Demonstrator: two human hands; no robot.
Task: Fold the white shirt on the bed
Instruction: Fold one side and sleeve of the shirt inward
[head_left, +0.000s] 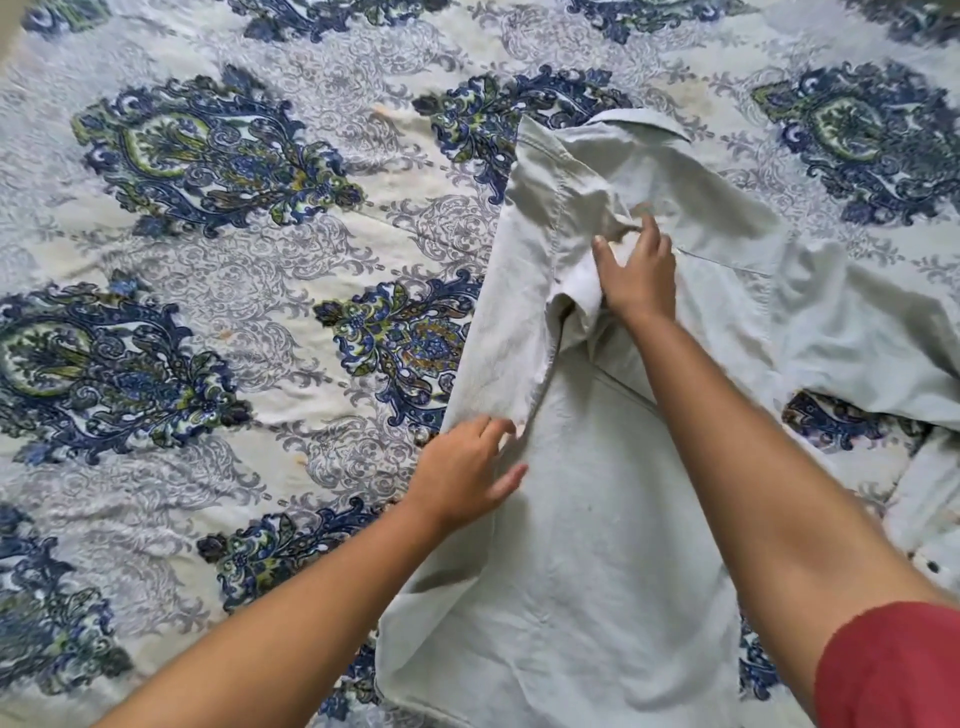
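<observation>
The white shirt (597, 519) lies back-up on the bed, collar at the far end, right of centre in the head view. Its left sleeve is folded over onto the body. My right hand (636, 275) pinches a bunch of fabric near the shoulder and armpit of that sleeve. My left hand (465, 467) grips the sleeve's lower end at the shirt's left edge, fingers curled on the cloth. The right sleeve spreads out toward the right edge of the view. Part of the hem runs out of view at the bottom.
The bed (208, 312) is covered by a pale sheet with large blue and green paisley medallions, filling the whole left half. More pale cloth with dark buttons (930, 561) lies crumpled at the right edge. A red sleeve (893, 670) covers my right upper arm.
</observation>
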